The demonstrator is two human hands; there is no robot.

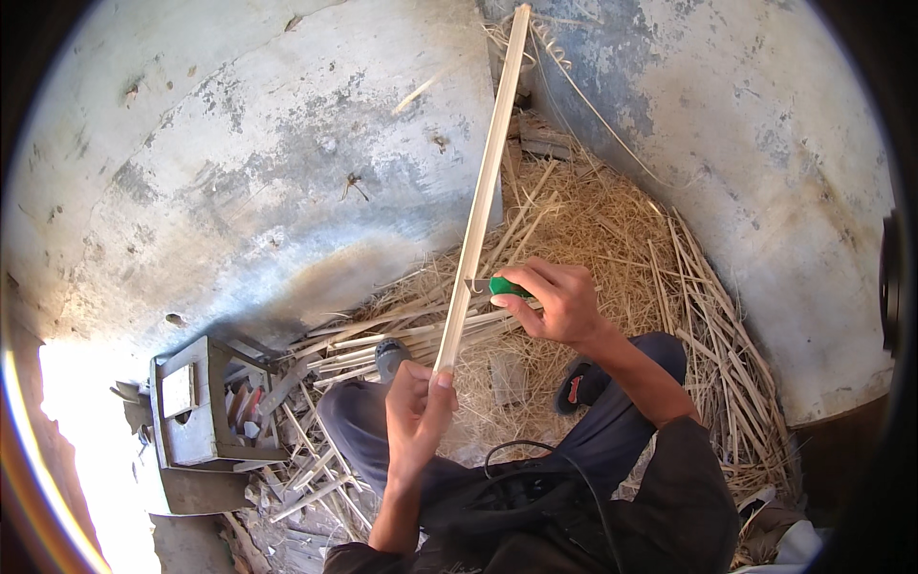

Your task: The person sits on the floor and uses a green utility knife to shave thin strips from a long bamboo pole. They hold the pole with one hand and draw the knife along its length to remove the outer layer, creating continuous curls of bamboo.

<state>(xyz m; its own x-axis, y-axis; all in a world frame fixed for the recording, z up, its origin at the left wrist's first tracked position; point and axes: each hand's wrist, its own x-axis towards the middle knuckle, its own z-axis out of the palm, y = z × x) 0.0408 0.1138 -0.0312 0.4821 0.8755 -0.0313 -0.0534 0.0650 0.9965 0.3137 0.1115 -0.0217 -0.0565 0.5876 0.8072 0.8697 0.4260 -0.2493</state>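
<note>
My left hand (419,409) pinches the near end of a long pale wooden strip (483,191), which slants up and away from me toward the corner of the walls. Thin curled shavings hang at the strip's far end. In my right hand (562,298) is a knife (507,287) with a green handle, its short blade against the right edge of the strip, about a third of the way up from my left hand. A small curl of wood shows by the blade. My fingers partly hide the handle.
Pale shavings (612,230) heap on the floor in front of me, with loose wooden strips (732,364) along the right wall and more at left. A grey box-like stand (196,435) holding small items is at left. Worn walls (287,143) meet ahead.
</note>
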